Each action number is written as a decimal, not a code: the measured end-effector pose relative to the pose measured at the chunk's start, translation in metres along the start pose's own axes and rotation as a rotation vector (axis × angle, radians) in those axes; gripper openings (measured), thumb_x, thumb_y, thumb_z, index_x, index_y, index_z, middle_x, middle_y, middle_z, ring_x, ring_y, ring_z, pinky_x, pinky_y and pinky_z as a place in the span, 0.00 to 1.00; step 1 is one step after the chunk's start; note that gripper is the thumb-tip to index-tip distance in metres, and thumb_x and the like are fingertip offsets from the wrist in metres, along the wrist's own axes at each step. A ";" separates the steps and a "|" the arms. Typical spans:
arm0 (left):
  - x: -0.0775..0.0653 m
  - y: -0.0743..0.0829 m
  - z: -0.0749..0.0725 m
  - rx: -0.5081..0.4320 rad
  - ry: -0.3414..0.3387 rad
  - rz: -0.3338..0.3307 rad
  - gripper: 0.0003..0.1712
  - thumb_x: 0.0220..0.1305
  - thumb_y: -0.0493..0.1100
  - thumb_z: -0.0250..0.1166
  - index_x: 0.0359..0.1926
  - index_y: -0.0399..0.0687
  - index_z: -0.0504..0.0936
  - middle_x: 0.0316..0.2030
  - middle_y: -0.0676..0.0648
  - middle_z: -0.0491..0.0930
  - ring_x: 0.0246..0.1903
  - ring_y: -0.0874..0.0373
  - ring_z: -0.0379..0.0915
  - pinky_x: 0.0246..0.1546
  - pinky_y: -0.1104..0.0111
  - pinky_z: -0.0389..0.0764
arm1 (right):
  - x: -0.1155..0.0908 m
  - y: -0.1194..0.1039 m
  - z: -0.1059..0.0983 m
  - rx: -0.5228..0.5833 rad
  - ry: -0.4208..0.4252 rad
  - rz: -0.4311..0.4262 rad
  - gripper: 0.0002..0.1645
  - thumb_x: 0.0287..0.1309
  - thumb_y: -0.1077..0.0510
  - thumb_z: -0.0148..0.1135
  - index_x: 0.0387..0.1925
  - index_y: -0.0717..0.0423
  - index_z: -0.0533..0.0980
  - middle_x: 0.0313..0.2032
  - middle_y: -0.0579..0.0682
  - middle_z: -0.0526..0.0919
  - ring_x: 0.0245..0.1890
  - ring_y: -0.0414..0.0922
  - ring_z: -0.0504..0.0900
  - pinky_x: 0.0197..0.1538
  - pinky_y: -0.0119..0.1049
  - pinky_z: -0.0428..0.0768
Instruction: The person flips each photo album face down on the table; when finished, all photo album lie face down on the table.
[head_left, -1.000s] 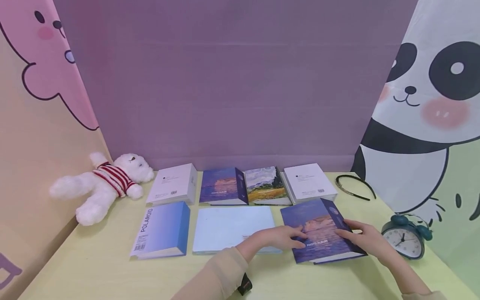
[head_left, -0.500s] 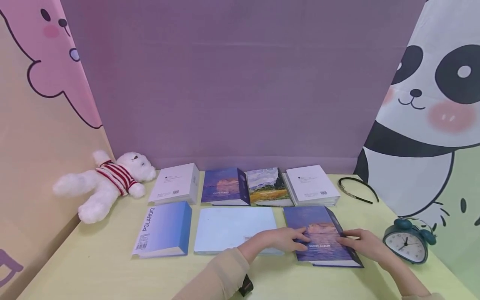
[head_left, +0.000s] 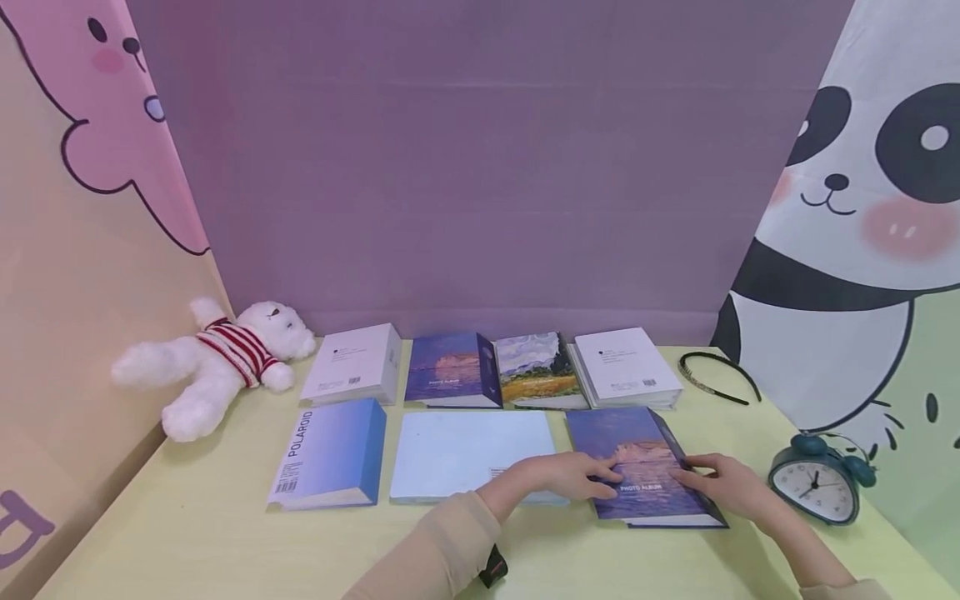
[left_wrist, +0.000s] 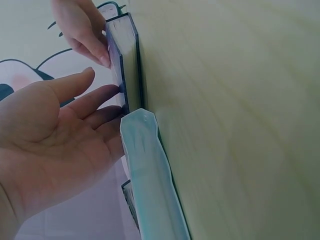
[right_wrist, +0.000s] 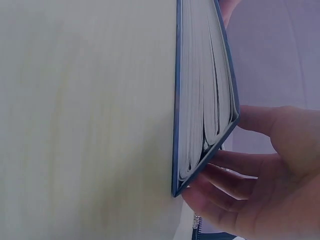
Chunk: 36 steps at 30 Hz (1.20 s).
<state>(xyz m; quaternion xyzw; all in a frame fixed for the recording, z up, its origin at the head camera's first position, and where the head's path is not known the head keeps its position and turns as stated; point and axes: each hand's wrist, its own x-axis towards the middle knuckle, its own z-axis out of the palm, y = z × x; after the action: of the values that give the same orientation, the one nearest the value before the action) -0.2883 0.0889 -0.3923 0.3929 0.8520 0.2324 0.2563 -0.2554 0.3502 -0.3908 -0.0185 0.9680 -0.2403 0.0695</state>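
Note:
A photo album (head_left: 637, 442) with a sea-cliff picture on its cover lies at the right of the front row. My left hand (head_left: 577, 477) rests its fingertips at the cover's left side, its fingers extended in the left wrist view. On the other side, my right hand (head_left: 727, 487) touches the album. The right wrist view shows that thumb at the cover's edge and the fingers along the slanting spine (right_wrist: 212, 157), fairly straight. Left of the album is a flat pale-blue book (head_left: 465, 450), partly covered by my left forearm.
A blue Polaroid album (head_left: 330, 454) lies front left. Behind are two white albums (head_left: 352, 358), another sea-cliff album (head_left: 446, 367) and a landscape album (head_left: 536, 367). A teddy bear (head_left: 232, 354), headband (head_left: 716, 375), alarm clock (head_left: 816, 483) and black object (head_left: 493, 568) are about.
The photo album has turned slightly and now sits straighter, its far right corner lower in view. Both hands stay at its sides. The head view has shifted a little.

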 end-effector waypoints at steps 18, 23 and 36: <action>-0.016 -0.014 -0.009 -0.098 0.018 0.064 0.24 0.73 0.52 0.46 0.66 0.58 0.67 0.67 0.59 0.63 0.67 0.65 0.56 0.63 0.72 0.65 | 0.002 -0.004 0.003 0.031 -0.014 -0.001 0.42 0.61 0.39 0.55 0.58 0.73 0.67 0.56 0.76 0.68 0.48 0.62 0.78 0.45 0.49 0.79; -0.037 -0.023 -0.023 -0.136 0.086 0.092 0.24 0.73 0.54 0.44 0.65 0.54 0.69 0.62 0.56 0.70 0.62 0.63 0.65 0.59 0.71 0.70 | 0.001 -0.007 -0.003 0.069 -0.046 -0.006 0.41 0.61 0.40 0.55 0.59 0.72 0.67 0.57 0.75 0.68 0.50 0.63 0.77 0.46 0.49 0.79; -0.114 -0.074 -0.056 -0.243 0.546 0.135 0.20 0.71 0.51 0.50 0.60 0.53 0.73 0.56 0.50 0.77 0.53 0.58 0.74 0.52 0.67 0.77 | 0.006 -0.018 -0.023 0.051 0.357 -0.293 0.25 0.67 0.48 0.52 0.55 0.62 0.74 0.51 0.63 0.79 0.51 0.50 0.76 0.45 0.34 0.81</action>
<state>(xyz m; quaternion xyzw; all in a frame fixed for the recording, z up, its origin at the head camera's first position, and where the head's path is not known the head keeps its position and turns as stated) -0.2997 -0.0554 -0.3647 0.3382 0.8273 0.4461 0.0470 -0.2644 0.3445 -0.3632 -0.1140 0.9456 -0.2716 -0.1381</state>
